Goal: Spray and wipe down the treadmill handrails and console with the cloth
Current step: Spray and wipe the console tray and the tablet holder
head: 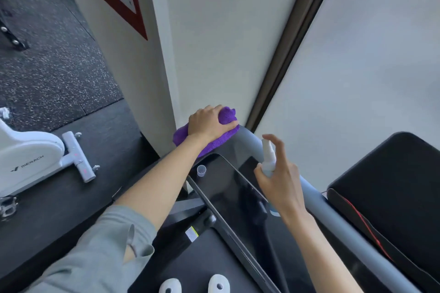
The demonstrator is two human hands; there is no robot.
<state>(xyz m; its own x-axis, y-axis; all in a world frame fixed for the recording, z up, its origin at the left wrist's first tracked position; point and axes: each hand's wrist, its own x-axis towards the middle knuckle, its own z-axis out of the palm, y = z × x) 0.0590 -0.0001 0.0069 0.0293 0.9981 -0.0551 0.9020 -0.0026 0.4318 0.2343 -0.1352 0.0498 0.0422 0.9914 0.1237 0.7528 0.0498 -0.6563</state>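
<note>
Our left hand (209, 123) grips the purple cloth (214, 140) and presses it on the far end of the gray handrail (316, 200). Our right hand (278, 178) holds the small spray bottle (267, 157) just above that rail, beside the black console (221, 181).

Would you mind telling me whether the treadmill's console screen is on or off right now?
It looks off: the console screen is uniformly black and glossy, showing only reflections, with no lit figures.
</note>
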